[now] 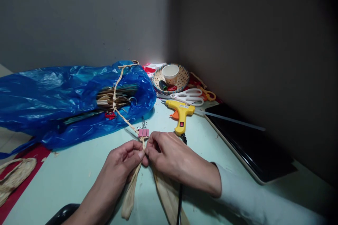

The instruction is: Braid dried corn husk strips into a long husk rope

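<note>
My left hand [123, 163] and my right hand [171, 158] meet at the fingertips, both pinching flat straw strips [130, 193] that hang toward me in two tails. From the pinch a braided straw cord [124, 117] runs away over the table and up across the blue bag. A pink binder clip [143, 132] grips the cord just beyond my fingers.
A blue plastic bag [58, 98] holds bundled straw [116, 96] at the left. Beyond my hands lie a yellow glue gun [181, 112], white scissors [188, 96] and a woven basket [182, 77] with a paper cup [170, 73]. A dark tablet [248, 144] lies at the right by the wall.
</note>
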`<state>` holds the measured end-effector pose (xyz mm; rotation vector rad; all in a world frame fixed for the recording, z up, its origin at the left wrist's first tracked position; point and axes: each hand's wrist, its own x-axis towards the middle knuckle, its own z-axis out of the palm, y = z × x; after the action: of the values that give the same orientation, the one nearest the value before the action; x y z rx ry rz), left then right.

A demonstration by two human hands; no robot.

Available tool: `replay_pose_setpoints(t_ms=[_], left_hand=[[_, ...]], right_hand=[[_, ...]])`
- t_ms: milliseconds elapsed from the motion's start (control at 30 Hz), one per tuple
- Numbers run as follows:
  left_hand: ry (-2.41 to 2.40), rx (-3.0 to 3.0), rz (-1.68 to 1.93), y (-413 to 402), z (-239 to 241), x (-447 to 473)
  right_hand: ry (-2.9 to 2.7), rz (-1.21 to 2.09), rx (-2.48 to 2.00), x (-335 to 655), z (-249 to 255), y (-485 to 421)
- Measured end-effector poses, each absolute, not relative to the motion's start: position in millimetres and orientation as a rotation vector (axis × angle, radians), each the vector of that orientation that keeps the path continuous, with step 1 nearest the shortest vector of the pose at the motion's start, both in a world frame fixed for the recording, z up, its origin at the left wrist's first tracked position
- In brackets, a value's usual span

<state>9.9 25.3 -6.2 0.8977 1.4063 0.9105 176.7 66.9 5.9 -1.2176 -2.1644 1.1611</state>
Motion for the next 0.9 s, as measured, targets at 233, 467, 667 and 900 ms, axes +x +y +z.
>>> replay_pose_setpoints(t_ms=[233,467,667,900], left_hand=[[1.507,1.032,0.95,22,3,17],[1.74,1.419,0.76,19,14,3],[1.914,1.622,0.889,1,19,22],[1.628,2.588,0.721,-18,-15,17]], right_hand=[[-2.109,1.173,-1.249,172,8,67],[-2.04,1.227,-1.311,167,2,71],[-2.069,1.116,-1.267,166,2,66],[-1.866,1.442,-1.191,169,3,75]])
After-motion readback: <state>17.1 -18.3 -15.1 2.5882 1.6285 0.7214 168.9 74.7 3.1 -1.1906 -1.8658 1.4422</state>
